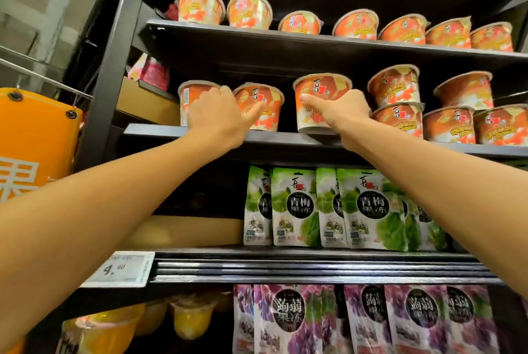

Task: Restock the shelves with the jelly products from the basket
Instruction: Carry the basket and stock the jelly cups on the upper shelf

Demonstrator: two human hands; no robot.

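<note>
Shelf unit, dark metal, 4+ tiers visible.

- Tier 2 shelf (217, 136): orange jelly cups, front row w/ gaps; stacked two high at rt end.
- Left hand (217, 113): fingers curled round far-left cup (190, 102), thumb lying against the neighbour cup (265, 102). Gripping, seemingly nudging it into line.
- Right hand (340, 113): wrapped on mid cup (314, 99) from its rt side, thumb across label. Cup base sits at the shelf's front lip, slightly tilted; looks only just set down or abt to be.
- Tier 1 above: same orange cups, single row.
- Tier 3: green plum jelly pouches (297, 208); price tag (120, 269) on the rail below.
- Tier 4: purple grape pouches (288, 322), yellow cups (191, 322) at left.
- Basket: not in view.

Step in hand (judgement): seating and facing cups on tier 2. To do well: push mid cup fully back off the lip till base is flat, label fwd, close gap to neighbour. Keep grip low on the wall, not the foil lid. Release one hand at a time. Risk: tilted cup tips off the edge.
</note>
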